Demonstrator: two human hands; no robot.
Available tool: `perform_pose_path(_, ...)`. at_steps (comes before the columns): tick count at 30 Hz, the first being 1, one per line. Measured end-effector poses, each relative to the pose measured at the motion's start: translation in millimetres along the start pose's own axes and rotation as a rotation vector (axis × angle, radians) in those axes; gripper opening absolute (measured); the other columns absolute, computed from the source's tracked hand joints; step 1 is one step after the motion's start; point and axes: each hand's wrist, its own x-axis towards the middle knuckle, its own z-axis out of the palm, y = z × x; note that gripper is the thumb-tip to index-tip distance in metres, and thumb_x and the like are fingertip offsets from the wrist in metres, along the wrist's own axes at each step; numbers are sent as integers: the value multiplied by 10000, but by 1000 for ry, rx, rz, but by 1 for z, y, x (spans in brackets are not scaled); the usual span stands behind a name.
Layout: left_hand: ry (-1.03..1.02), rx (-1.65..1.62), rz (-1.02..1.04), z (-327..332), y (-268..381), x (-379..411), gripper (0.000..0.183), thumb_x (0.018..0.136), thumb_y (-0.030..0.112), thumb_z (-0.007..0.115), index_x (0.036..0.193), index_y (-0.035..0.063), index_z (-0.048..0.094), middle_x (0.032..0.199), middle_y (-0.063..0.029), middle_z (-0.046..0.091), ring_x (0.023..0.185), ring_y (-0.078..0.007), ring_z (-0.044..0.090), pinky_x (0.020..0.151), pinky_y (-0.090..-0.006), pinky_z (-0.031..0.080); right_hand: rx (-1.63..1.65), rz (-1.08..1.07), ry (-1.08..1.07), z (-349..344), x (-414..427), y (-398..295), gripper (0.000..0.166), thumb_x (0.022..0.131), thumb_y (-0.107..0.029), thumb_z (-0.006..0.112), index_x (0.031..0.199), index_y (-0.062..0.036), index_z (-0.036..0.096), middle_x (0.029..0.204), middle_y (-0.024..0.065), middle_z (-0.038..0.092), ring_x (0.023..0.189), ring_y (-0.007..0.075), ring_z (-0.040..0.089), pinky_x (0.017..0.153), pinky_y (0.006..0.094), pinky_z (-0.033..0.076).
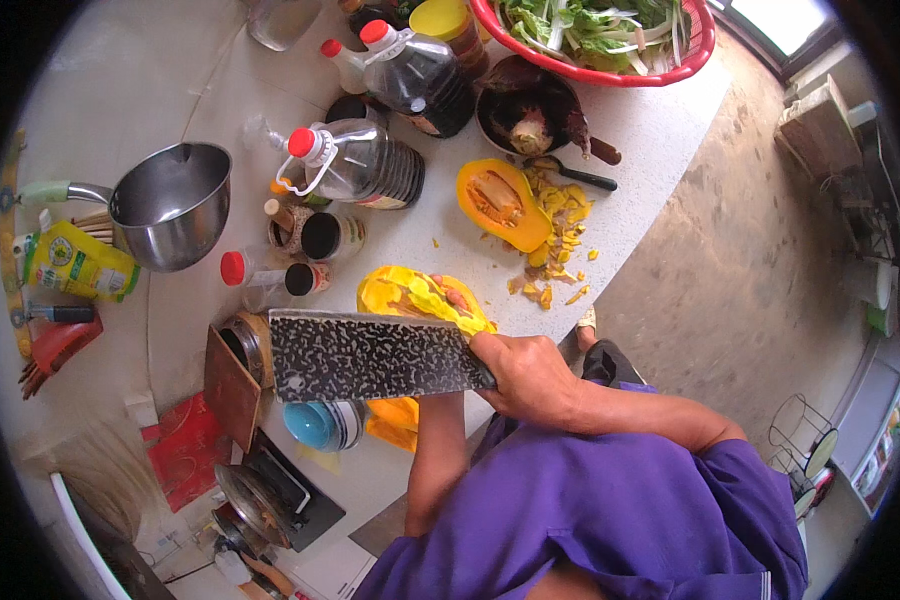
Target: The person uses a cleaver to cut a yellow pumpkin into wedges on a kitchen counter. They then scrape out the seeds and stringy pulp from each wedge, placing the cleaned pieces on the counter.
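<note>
My right hand [529,375] grips the handle of a broad cleaver [367,356] with a speckled black blade, held flat to the camera. Behind the blade, my left hand [454,294] holds a partly peeled yellow squash piece [394,289]; only its fingers show past the blade, and its forearm comes up from below. Up and right on the white countertop [450,232] lies a halved orange squash [495,202], cut face up with seeds inside. Peel scraps [559,240] are scattered beside it, near a black-handled utensil [589,178]. Orange squash pieces [394,424] lie partly hidden below the cleaver.
Large bottles of dark liquid [371,165] and jars [322,236] stand at left. A dark bowl [521,139] and red basket of greens [607,71] are at the top. Blue bowls [319,426] sit below the cleaver. A steel pan [172,210] hangs on the wall.
</note>
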Motion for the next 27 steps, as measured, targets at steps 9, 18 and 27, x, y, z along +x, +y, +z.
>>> perform_pose_path(9, -206, 79, -60, 27, -4, -6, 530, 929, 401, 456, 1327, 57, 388, 1247, -105, 488, 1088, -252, 485, 964, -434, 411, -41, -59, -7, 8, -5, -4, 262, 709, -168, 648, 832, -49, 450, 689, 141, 593, 634, 337, 616, 519, 437, 491)
perform_pose_path(18, -90, 180, 76, 37, -6, -12, 507, 937, 417, 421, 1335, 104, 383, 1168, -87, 513, 1056, -240, 494, 951, -436, 409, -21, -40, 12, 12, -4, -5, 257, 697, -151, 639, 835, -48, 448, 673, 149, 584, 619, 351, 605, 513, 440, 483)
perform_pose_path(27, -16, 92, 57, 38, -2, -5, 410, 940, 487, 379, 1218, 210, 498, 1044, -74, 551, 936, -254, 520, 879, -419, 430, -12, 19, -12, 12, -3, -5, 267, 675, -109, 642, 832, -41, 437, 645, 156, 567, 601, 362, 589, 511, 445, 467)
